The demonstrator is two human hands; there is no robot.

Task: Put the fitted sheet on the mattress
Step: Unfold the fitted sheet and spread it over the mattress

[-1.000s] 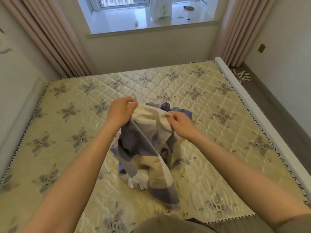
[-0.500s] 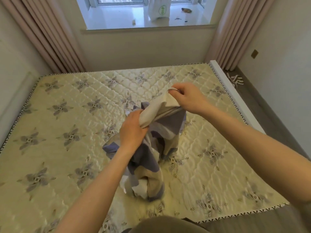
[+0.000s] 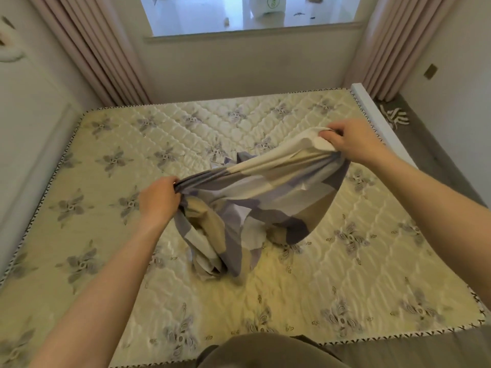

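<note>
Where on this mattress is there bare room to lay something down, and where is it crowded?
Bare mattress: left of the left hand, the far strip below the window sill, the near right corner. Crowded: the middle, where the fitted sheet hangs bunched from that hand and the right hand.

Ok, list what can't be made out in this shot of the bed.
Head view only.
The fitted sheet: corners and elastic hem lost in its own bunched folds.
The left hand: fingers hidden behind its back and the cloth.
The mattress: near left corner cut off by the frame edge.
The white bag on the windowsill: top cut off by the frame; print too small to read.
</note>
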